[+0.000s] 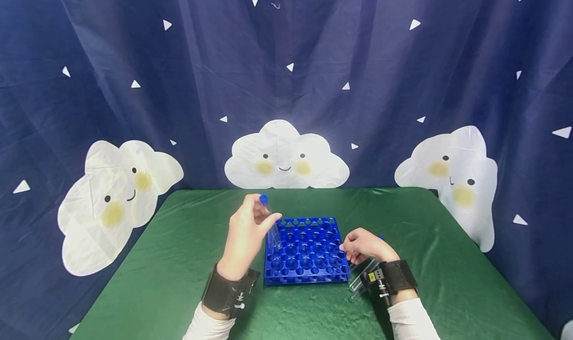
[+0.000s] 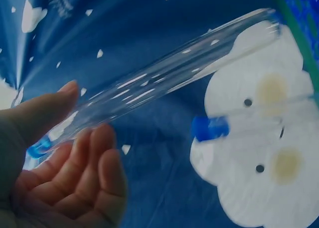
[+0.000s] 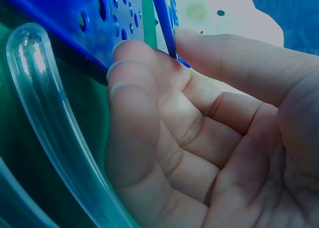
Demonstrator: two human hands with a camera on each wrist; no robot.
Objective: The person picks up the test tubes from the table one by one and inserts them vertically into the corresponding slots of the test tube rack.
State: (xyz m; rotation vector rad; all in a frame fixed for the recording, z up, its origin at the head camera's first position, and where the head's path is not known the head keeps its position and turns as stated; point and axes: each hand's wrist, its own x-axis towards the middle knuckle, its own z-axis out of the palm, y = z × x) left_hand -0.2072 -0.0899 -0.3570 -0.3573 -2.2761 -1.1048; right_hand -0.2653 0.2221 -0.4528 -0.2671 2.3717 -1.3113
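Note:
My left hand pinches a clear test tube with a blue cap between thumb and fingers, near the cap. The tube slants down over the left side of a blue test tube rack. Another blue-capped tube shows beyond the fingers in the left wrist view; whether it stands in the rack I cannot tell. At the rack's right edge my right hand grips the upper plate, thumb on one face and fingers curled around the other. Clear tubes lie beside the right fingers.
Several loose tubes lie right of the rack, partly under the right wrist; a blue cap shows behind that hand. A green cloth covers the table. A dark blue curtain with white clouds hangs behind it.

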